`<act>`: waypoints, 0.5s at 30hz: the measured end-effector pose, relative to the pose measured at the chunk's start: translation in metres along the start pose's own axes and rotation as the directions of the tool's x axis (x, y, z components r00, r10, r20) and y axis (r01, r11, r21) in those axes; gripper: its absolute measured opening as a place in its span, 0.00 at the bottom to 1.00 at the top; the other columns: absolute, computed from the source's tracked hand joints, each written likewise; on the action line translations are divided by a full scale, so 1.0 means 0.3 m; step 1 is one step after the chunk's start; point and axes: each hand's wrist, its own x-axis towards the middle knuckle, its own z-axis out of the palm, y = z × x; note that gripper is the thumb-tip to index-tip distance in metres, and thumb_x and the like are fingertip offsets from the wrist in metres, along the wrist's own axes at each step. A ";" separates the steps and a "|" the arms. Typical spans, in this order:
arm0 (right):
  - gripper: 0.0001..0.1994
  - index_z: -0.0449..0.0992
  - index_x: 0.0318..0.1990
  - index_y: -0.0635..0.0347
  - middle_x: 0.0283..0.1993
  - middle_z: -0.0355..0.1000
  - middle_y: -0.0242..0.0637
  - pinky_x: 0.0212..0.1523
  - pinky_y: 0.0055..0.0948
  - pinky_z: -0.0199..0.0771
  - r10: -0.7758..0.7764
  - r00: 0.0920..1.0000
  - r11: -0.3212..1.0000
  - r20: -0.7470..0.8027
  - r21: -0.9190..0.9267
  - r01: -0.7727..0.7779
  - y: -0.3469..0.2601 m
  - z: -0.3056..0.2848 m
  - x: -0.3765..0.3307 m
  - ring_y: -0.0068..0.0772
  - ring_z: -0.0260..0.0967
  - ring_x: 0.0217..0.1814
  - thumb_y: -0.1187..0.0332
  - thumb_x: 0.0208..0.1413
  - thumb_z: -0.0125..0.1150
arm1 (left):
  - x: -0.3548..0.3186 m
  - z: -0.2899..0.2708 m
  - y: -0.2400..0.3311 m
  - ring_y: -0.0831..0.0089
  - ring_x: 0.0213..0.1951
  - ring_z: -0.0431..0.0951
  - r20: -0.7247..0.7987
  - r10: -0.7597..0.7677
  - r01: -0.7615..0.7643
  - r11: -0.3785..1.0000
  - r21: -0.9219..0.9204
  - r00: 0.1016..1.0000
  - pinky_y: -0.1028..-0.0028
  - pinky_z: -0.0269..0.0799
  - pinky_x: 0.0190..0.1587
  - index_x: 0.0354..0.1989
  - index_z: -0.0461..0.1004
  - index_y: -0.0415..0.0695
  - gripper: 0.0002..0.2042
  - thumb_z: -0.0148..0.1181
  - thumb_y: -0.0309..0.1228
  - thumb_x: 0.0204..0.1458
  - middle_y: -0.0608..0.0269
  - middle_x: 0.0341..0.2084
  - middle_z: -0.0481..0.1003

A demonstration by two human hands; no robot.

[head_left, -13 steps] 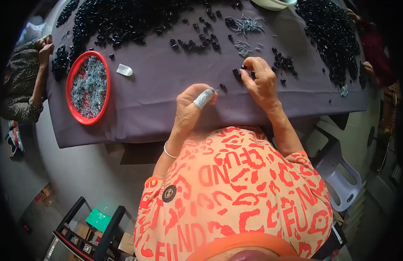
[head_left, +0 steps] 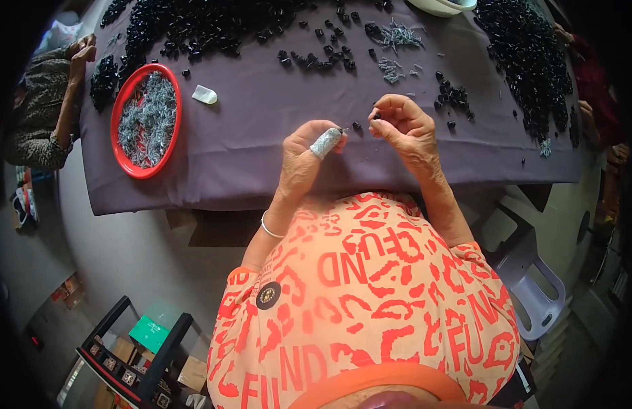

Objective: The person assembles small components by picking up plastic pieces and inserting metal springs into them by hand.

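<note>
L hand [head_left: 305,151] is pinching a thin pin [head_left: 344,129] at its wrapped thumb [head_left: 326,143], prob. for leaving the tip free; R hand [head_left: 410,131] is gripping a small black piece [head_left: 377,116] nearby, over the cloth [head_left: 261,170]. Red tray [head_left: 147,173] is sitting left, maybe for keeping grey bits [head_left: 151,119] tog.

Right grip [head_left: 410,129] pinches a black piece [head_left: 377,116] (tiny).

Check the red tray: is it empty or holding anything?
Not empty: many thin gray pieces lie inside the red tray, covering most of its bottom. Their depth I cannot tell.
</note>
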 end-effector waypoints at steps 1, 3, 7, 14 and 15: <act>0.09 0.72 0.41 0.63 0.38 0.73 0.31 0.40 0.17 0.73 0.037 0.999 0.999 0.008 0.017 -0.037 -0.002 0.003 -0.002 0.18 0.71 0.39 0.77 0.52 0.61 | -0.001 0.002 0.000 0.79 0.32 0.74 -0.007 0.002 -0.002 1.000 -0.009 1.000 0.78 0.70 0.38 0.37 0.74 0.38 0.07 0.59 0.28 0.54 0.63 0.29 0.77; 0.09 0.73 0.41 0.63 0.37 0.72 0.31 0.39 0.17 0.72 0.049 0.998 0.999 0.026 0.018 -0.050 -0.002 0.004 -0.004 0.18 0.70 0.38 0.77 0.52 0.61 | -0.002 0.006 0.003 0.79 0.32 0.74 -0.026 0.007 -0.006 1.000 0.012 1.000 0.78 0.70 0.38 0.37 0.74 0.38 0.08 0.59 0.29 0.54 0.64 0.29 0.77; 0.07 0.73 0.39 0.64 0.35 0.71 0.29 0.37 0.15 0.71 -0.163 0.987 0.940 0.002 -0.302 0.156 0.027 0.014 -0.013 0.16 0.69 0.35 0.78 0.51 0.62 | -0.002 0.017 0.005 0.80 0.31 0.72 -0.034 0.005 -0.004 1.000 0.030 0.999 0.81 0.68 0.38 0.39 0.73 0.38 0.08 0.59 0.28 0.54 0.65 0.30 0.76; 0.07 0.73 0.39 0.66 0.35 0.71 0.30 0.37 0.15 0.72 -0.030 0.999 0.977 -0.018 -0.210 0.025 -0.023 0.048 -0.049 0.16 0.69 0.33 0.79 0.51 0.61 | -0.013 0.030 0.015 0.81 0.32 0.74 -0.026 0.054 -0.051 0.993 0.106 0.998 0.81 0.70 0.37 0.38 0.73 0.37 0.08 0.60 0.28 0.54 0.64 0.30 0.76; 0.07 0.73 0.39 0.66 0.35 0.72 0.32 0.37 0.17 0.73 0.003 1.000 0.993 0.003 -0.115 -0.003 -0.036 0.048 -0.052 0.18 0.70 0.34 0.80 0.51 0.60 | -0.015 0.033 0.018 0.81 0.32 0.74 -0.033 0.059 -0.054 0.991 0.121 0.998 0.80 0.70 0.37 0.38 0.73 0.37 0.08 0.60 0.28 0.54 0.64 0.30 0.76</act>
